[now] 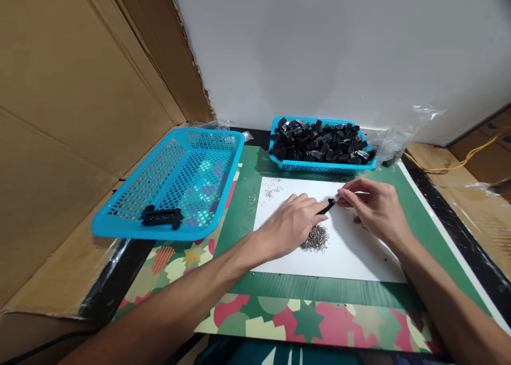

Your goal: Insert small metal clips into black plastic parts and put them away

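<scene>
Over a white sheet [279, 256], my left hand [290, 221] is closed on a small black part [328, 206], whose far end sticks out toward the right. My right hand [369, 202] pinches a thin tool [344, 192], its tip at that end of the black part. Below my left fingers lies a pile of small metal pieces [315, 239]. More tiny metal pieces [269, 193] are scattered at the sheet's upper left, and a few [357, 220] lie beside my right hand.
A blue basket [224, 205] at the left holds several black parts [162, 216]. Behind the sheet, another blue basket [291, 166] is heaped with black and clear pieces [319, 141]. Plastic bags [393, 144] and a yellow cable [453, 169] are at the right. Cardboard [80, 88] stands at the left.
</scene>
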Available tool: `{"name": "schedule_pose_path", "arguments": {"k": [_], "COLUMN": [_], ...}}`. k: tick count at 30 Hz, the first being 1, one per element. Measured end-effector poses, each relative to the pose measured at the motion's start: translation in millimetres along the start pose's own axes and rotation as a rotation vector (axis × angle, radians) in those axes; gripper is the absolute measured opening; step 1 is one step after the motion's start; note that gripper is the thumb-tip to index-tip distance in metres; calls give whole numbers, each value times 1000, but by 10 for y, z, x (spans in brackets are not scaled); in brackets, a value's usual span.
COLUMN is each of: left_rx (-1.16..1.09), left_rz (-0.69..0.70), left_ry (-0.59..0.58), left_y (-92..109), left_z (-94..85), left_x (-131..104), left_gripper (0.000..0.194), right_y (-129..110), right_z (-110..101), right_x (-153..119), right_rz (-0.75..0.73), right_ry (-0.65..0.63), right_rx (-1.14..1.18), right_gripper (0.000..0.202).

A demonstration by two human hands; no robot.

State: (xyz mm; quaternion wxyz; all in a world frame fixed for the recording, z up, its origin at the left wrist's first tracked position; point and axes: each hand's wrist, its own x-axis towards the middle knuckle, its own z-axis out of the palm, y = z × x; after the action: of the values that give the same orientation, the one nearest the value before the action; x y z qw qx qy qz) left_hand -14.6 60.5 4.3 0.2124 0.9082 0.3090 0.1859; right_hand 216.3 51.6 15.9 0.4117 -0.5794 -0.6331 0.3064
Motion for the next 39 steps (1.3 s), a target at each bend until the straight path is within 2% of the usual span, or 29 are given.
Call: {"name": "schedule_pose_path", "arguments": {"k": [13, 18, 20, 23, 28, 39], "left_rx": [-136, -354, -377, -326, -191, -47], "left_rz": [-53, -261, -301, -255, -176, -47], "left_ry": [-16, -1, 10, 27, -26, -62], "left_y": [10, 51, 60, 48, 21, 39], "left_z": [-46, -136, -160, -161, -140, -105], "left_x": [39, 65, 58, 37, 25, 45], "left_gripper": [35, 41, 41, 37, 40, 43], "right_y": [-4, -2, -15, -30, -6, -4], "right_z": [62, 128, 140, 132, 87, 42], "right_x": [-10, 53, 78, 98, 110, 87], "right_rz": [-50, -48, -49, -71, -78, -67], "right_ry": [60, 74, 51, 26, 9, -22], "right_rx": [-91, -106, -78, -24, 40, -71], "right_gripper": [24, 19, 19, 20, 20, 14]}}
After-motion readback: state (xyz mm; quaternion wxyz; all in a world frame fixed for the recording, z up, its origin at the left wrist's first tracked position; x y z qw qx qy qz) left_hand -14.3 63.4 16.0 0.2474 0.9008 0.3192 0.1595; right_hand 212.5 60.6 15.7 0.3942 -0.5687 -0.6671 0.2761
